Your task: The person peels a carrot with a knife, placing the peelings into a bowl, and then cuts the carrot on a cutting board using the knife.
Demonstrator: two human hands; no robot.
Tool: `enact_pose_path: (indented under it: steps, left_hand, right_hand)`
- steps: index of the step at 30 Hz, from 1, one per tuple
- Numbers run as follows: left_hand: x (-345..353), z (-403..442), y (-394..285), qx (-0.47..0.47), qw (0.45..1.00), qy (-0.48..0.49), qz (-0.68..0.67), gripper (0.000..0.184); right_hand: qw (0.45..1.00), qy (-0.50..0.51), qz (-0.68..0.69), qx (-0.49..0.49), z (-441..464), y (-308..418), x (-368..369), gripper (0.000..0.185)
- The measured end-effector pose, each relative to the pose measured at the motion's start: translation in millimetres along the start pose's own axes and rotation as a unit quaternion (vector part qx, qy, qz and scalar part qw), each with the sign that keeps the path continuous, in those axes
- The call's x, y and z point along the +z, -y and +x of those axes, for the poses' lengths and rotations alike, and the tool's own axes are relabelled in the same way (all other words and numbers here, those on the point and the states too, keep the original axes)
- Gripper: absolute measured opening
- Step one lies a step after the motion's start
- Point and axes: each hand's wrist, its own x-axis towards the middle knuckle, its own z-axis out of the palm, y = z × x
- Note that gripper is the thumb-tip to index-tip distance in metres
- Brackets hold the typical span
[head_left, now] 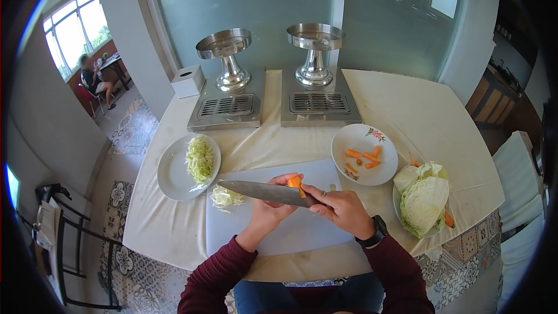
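Two heaps of pale shreds lay ready on the person's left: the larger heap on a plate, the smaller heap at the near-left edge of the board. I took that part, whatever its final amount, to be largely done, with only the smaller heap not yet on the plate.

The carrot was the work in hand, and looked only partly through. A short orange piece of carrot was up above the board, gripped by the fingertips of the left hand. The right hand had its fingers closed round the handle of a knife, whose blade pointed left, across the front of the other hand. The steel seemed to meet the carrot near the handle; whether it bit in, I could not tell.

Several orange chunks sat in the flowered bowl, thick and, as I judged, unshredded. To the right, a big piece of cabbage remained uncut into strips, and another carrot poked out beside it. So plenty of both was left over.
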Motion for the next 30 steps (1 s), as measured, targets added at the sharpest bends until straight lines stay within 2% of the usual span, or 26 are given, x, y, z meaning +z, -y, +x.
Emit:
enact_pose_path:
  steps: [6,19,24,30]
  left_hand:
    - [-2.6,-0.4,-0.1,0.013,0.999,0.02,0.035,0.055]
    - [-3.1,-1.1,5.1,0.002,0.999,0.044,-0.029,0.056]
    - [2.1,-1.5,-0.3,0.028,0.998,0.055,-0.027,0.058]
    - [1.1,-0.6,-1.2,-0.024,0.999,0.034,-0.027,0.06]
  right_hand:
    - [1.0,0.005,0.012,0.013,-0.7,-0.8,0.8,0.059]
    - [1.0,-0.004,-0.006,0.004,0.0,1.6,-0.9,0.055]
    - [1.0,0.002,-0.005,0.0,-0.6,-0.2,-1.7,0.055]
    - [1.0,0.022,0.022,0.001,-0.1,-0.2,-7.1,0.059]
